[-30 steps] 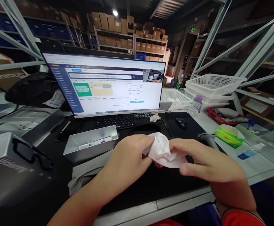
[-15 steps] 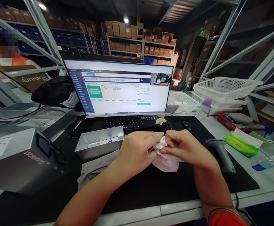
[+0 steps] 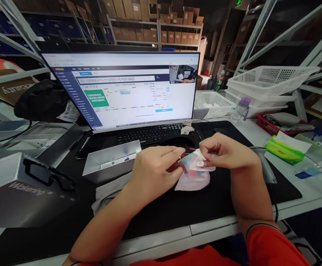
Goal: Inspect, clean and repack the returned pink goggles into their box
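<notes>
The left hand (image 3: pixel 156 167) grips the red-framed glasses (image 3: pixel 184 168) above the surface (image 3: pixel 183 210). They extend rightward from its fingers (image 3: pixel 174 154) toward the right hand (image 3: pixel 230 151), which pinches white tissue (image 3: pixel 192 183) at the lens (image 3: pixel 190 159); long axis partly hidden.

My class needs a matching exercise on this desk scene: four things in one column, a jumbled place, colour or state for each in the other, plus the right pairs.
1. Tissue
2. Red frame
3. Tissue pack
4. Keyboard

A. bright green, near the grey scanner
B. black, below the lit monitor
C. white, pinched by the right hand
D. held in the left hand

Pairs: 1-C, 2-D, 3-A, 4-B
</notes>
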Motion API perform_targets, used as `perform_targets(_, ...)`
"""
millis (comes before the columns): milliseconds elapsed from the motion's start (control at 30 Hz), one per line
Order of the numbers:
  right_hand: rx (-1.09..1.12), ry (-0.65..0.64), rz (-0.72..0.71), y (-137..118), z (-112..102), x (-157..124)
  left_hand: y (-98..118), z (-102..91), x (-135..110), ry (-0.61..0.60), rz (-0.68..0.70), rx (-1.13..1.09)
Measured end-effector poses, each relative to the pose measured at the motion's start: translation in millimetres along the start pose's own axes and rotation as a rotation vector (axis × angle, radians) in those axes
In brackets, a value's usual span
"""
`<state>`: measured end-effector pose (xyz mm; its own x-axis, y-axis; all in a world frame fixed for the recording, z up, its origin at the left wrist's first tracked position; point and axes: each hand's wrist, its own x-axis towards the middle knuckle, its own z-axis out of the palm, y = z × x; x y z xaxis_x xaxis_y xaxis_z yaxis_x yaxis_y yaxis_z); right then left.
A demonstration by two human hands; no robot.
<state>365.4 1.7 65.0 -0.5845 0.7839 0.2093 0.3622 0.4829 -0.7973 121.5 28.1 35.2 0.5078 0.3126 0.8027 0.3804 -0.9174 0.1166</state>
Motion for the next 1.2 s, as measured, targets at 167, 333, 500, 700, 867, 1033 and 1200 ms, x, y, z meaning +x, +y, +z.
perform_targets(167, -0.161, 0.294, -0.01, -11.5, 30.9, 6.4, -5.2, -2.4, 0.7, 0.001, 0.051, 0.087)
perform_targets(333, -0.209, 0.429, -0.076, -7.0, 50.1, 15.9, -11.3, 0.4, 3.6, 0.012, 0.092, 0.106)
perform_targets(500, 0.256, 0.505, -0.03, -0.8, 56.3, 25.7, -16.8, -3.4, 6.3, 0.061, 0.041, -0.002)
perform_targets(700, 0.577, 0.716, 0.07, 13.9, 25.9, 24.7, -23.0, -18.5, 8.5, 0.106, -0.18, -0.164)
perform_targets(867, 0.67, 1.439, -0.194, 28.3, -9.1, 8.4, -21.9, -30.3, 7.0, 0.357, -0.361, -0.098)
perform_targets(1033, 0.788, 1.519, -0.188, 27.7, 1.8, 6.8, -14.1, -25.6, 6.1, 0.482, -0.362, -0.054)
perform_targets(1200, 0.899, 1.358, -0.052, 15.4, 41.7, 25.7, -9.8, -21.7, 5.1, 0.56, -0.365, -0.006)
